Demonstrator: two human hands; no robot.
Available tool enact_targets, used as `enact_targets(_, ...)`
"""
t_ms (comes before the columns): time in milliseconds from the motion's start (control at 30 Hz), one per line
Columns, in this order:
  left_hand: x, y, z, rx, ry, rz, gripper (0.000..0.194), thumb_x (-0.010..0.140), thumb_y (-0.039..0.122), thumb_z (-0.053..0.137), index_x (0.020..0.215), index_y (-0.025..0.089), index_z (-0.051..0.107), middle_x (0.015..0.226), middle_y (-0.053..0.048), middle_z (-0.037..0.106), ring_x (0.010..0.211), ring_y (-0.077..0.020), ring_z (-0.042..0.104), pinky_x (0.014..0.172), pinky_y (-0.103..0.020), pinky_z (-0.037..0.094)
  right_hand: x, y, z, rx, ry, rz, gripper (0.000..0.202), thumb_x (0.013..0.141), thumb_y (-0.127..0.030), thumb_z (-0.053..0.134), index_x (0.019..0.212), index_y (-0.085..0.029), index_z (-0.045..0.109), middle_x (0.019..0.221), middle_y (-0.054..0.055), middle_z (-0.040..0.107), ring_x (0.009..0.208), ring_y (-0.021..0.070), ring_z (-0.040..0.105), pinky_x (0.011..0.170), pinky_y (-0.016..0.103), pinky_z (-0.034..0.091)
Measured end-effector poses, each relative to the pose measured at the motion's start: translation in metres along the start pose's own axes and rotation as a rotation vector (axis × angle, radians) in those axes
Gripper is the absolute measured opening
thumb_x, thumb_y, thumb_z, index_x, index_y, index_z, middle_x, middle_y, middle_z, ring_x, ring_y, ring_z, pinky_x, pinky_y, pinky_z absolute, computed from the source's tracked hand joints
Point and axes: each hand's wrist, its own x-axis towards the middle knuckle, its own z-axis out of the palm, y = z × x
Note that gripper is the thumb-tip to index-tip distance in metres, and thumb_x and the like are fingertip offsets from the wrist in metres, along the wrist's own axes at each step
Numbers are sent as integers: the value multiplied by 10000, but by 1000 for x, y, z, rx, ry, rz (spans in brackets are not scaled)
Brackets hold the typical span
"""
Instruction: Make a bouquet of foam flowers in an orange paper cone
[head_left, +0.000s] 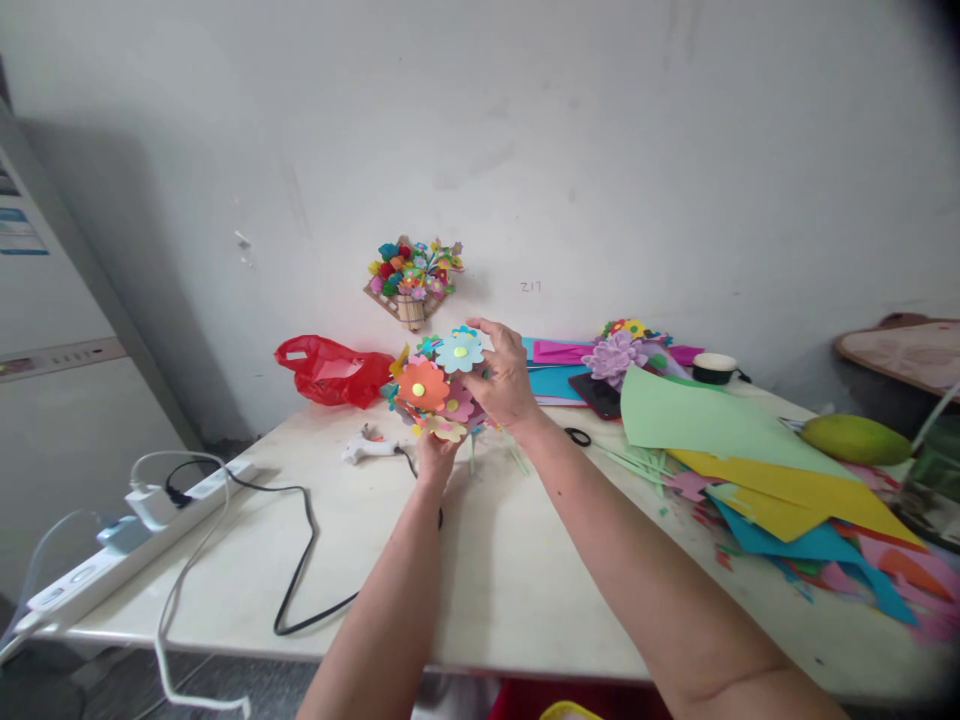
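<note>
A bunch of foam flowers in orange, pink, cream and blue is held up over the middle of the table. My left hand is closed round its stems from below, with the flower heads hiding most of the fingers. At the bunch's upper right, my right hand has its thumb and fingers curved round the edge of a light blue flower with a yellow centre. Green stems show just under the bunch.
A white glue gun and black cable lie left, near a power strip and red bag. Black-handled scissors, green strips, foam sheets, scraps and a yellow-green fruit are on the right.
</note>
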Motion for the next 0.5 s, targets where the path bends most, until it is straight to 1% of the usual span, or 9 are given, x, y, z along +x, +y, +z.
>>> enact_targets(100, 1, -2, 0, 25, -4, -5, 329, 532, 364, 747, 762, 168, 617, 727, -61, 684, 722, -207, 639, 666, -318, 503, -1, -1, 0, -21, -8, -24, 89, 681, -214, 640, 761, -240, 670, 1278, 36, 550, 1179, 256, 455, 1017, 419, 342)
enact_targets(200, 2, -7, -1, 59, 22, -39, 391, 527, 380, 759, 833, 168, 641, 775, -71, 696, 764, -223, 643, 652, -318, 502, -4, -2, -1, -10, -5, -70, 112, 680, -222, 643, 790, -224, 664, 1287, 58, 542, 1198, 256, 450, 1034, 415, 331)
enact_targets(233, 3, -9, -2, 65, 21, -42, 404, 529, 388, 759, 847, 166, 645, 779, -71, 697, 766, -225, 644, 647, -317, 501, -5, -3, -1, 4, 4, -76, 145, 690, -249, 647, 831, -218, 660, 1292, 74, 534, 1205, 258, 446, 1035, 418, 333)
enact_targets(300, 4, -12, -3, 53, -3, -18, 389, 546, 396, 752, 838, 163, 645, 769, -66, 694, 742, -216, 640, 644, -314, 500, -7, -5, -2, 37, 31, -66, 272, 719, -327, 647, 962, -205, 631, 1313, 108, 505, 1223, 263, 434, 1027, 430, 345)
enact_targets(400, 4, -13, -4, -5, -47, 35, 363, 571, 379, 746, 840, 160, 639, 780, -65, 694, 708, -200, 634, 653, -315, 501, -8, -8, -4, 71, 70, -64, 475, 762, -417, 613, 1174, -197, 529, 1360, 141, 449, 1264, 262, 404, 1024, 446, 348)
enact_targets(433, 4, -12, -3, -24, -52, 41, 367, 576, 371, 746, 855, 158, 639, 792, -70, 698, 709, -200, 636, 657, -319, 503, -7, -9, -5, 69, 62, -81, 508, 775, -426, 599, 1220, -202, 500, 1373, 137, 439, 1276, 259, 393, 1032, 447, 337)
enact_targets(500, 4, -10, -3, -62, -54, 42, 402, 574, 361, 748, 904, 157, 639, 842, -83, 707, 740, -211, 646, 668, -326, 509, -7, -9, -7, 37, 13, -130, 487, 795, -423, 574, 1236, -228, 502, 1389, 109, 434, 1289, 255, 378, 1052, 445, 307)
